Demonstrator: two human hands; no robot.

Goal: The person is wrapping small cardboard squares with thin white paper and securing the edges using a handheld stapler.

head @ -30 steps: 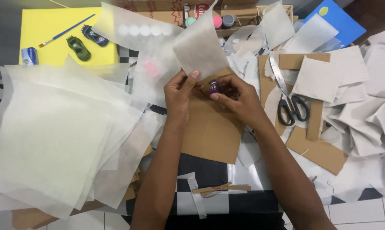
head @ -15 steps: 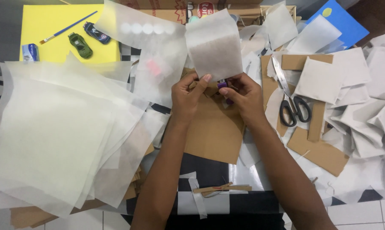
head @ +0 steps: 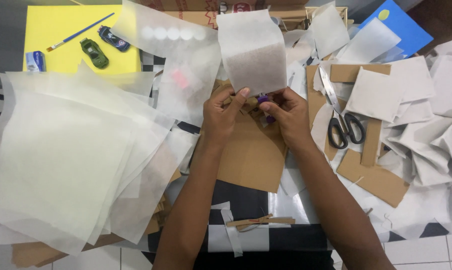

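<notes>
**Both hands pinching a small purple item under a raised sheet of tissue paper**

Left hand (head: 225, 112) and right hand (head: 286, 112) close together at scene centre, above a brown cardboard sheet (head: 251, 157). Left thumb and fingers curled tight, nipping the near edge of a tissue sheet (head: 251, 50); sheet standing up and away toward the far side, white, semi-transparent, darker in its lower half. Right fingers closed around a small purple item (head: 264, 101), only partly visible between the fingertips; exact shape not discernible. Purple item right at the near edge of the tissue sheet, between the two hands, touching both.

Left of the hands: large stack of tissue squares (head: 61, 160), fanned and overlapping, reaching almost to the left forearm. Far left: yellow board (head: 61, 25) carrying a paintbrush (head: 81, 32), a green toy car (head: 94, 53), a dark blue toy car (head: 113, 38) and, at its left edge, a small blue box (head: 36, 61).

Right of the hands: scissors (head: 338, 112), black handles, blades pointing far, lying on cardboard scraps. Further right: crumpled paper pieces (head: 431, 135). Far right corner: blue card (head: 401, 27).

Near side, between the forearms: strip of cardboard (head: 258, 220) lying on a black-and-white surface.
</notes>
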